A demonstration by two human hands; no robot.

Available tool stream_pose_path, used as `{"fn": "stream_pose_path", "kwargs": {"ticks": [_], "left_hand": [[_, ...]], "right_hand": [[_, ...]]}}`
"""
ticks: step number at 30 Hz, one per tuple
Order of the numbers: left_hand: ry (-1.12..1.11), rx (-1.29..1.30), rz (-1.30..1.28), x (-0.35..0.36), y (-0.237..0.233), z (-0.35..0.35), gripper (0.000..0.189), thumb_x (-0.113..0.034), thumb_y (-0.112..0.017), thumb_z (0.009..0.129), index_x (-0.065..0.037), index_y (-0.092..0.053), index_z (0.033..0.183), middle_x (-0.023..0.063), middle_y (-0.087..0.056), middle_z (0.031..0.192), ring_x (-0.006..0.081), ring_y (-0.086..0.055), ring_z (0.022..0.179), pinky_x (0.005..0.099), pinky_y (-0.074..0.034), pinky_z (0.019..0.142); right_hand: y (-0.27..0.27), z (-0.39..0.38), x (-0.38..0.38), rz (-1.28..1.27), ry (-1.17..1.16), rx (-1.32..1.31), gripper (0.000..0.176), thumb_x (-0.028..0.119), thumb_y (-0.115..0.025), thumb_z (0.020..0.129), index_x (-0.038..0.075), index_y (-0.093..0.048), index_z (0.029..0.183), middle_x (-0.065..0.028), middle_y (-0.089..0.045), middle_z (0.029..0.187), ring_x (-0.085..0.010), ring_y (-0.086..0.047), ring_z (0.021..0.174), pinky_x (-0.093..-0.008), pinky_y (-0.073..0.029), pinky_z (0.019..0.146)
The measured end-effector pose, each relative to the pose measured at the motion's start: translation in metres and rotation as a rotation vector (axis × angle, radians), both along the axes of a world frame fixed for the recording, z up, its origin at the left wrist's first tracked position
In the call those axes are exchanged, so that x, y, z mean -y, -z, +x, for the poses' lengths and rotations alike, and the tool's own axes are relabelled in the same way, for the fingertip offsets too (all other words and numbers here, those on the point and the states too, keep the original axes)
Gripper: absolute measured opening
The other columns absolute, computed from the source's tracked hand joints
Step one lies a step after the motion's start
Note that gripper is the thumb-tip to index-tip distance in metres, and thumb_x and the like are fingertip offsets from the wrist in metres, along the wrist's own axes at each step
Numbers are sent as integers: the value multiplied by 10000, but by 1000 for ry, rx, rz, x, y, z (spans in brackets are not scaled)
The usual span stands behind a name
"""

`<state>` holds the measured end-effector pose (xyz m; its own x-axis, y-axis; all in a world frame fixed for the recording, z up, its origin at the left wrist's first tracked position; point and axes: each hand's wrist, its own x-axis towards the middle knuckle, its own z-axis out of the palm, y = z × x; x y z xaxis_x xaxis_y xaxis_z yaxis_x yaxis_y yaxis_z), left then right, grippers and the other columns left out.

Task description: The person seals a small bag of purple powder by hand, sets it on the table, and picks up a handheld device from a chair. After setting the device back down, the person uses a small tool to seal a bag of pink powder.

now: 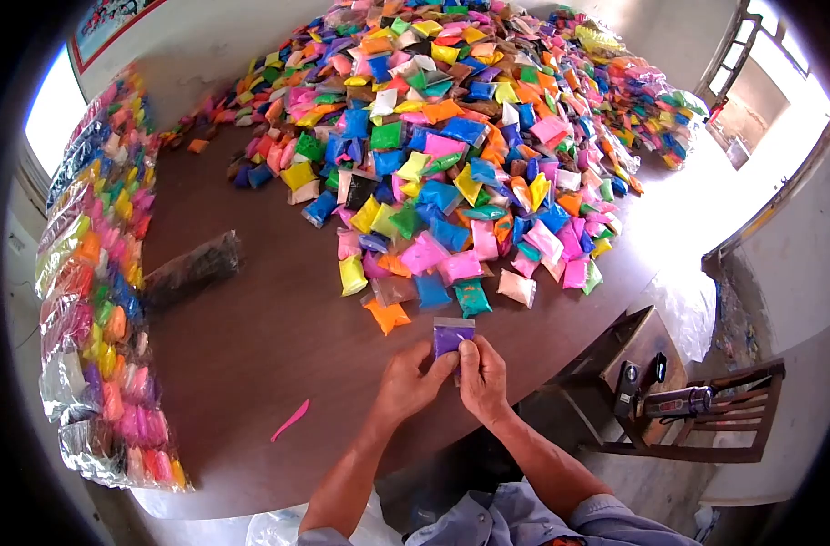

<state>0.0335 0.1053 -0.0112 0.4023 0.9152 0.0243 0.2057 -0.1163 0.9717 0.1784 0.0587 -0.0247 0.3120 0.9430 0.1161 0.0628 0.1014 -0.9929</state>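
Small purple clear-plastic packet [452, 337], lower centre of the frame, held just above the near edge of the round brown wooden table [251, 355]. The left hand [408, 382] and right hand [484, 375] touch each other, thumbs and fingertips pinching the packet's lower edge. Just beyond it starts the heap of many-coloured small packets [451, 136], filling the upper centre. Bare tabletop lies to the left, holding only a thin pink strip [290, 420] and a dark wrapped bundle [192, 269]. Long clear sleeves of packets [96, 300] line the left rim; a brown wooden chair [706, 409] stands lower right.
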Motion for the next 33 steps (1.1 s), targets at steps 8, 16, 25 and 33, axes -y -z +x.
{"fn": "stream_pose_path", "kwargs": {"ticks": [8,16,25,33], "left_hand": [[53,-21,-11,1,-10,-1,269,-261,-706,1005,3,-715,1058,71,-700,827,128,-654,764,310,-544,679],[-41,95,-85,3,-11,-4,370,-358,-729,1000,0,-726,1089,67,-707,842,136,-652,768,299,-527,679],[-131,48,26,-2,-6,-9,329,-347,-731,1000,-22,-686,1026,28,-613,824,110,-538,772,305,-464,688],[-154,137,-62,2,-17,-2,317,-352,-734,998,-35,-713,1008,8,-655,862,98,-577,792,291,-485,700]], "right_hand": [[4,1,1,-41,25,-78,300,285,-525,1119,34,-587,966,37,-521,719,-42,-489,626,-243,-416,550],[2,2,1,-39,-21,-39,245,215,-557,1092,26,-601,943,10,-565,728,-50,-528,647,-245,-440,573],[3,3,0,1,-93,88,264,230,-627,1070,19,-581,916,19,-539,668,-51,-498,619,-242,-405,553],[1,3,2,-53,-71,-13,252,236,-612,1070,13,-597,954,5,-503,692,-62,-442,637,-260,-377,552]]}}
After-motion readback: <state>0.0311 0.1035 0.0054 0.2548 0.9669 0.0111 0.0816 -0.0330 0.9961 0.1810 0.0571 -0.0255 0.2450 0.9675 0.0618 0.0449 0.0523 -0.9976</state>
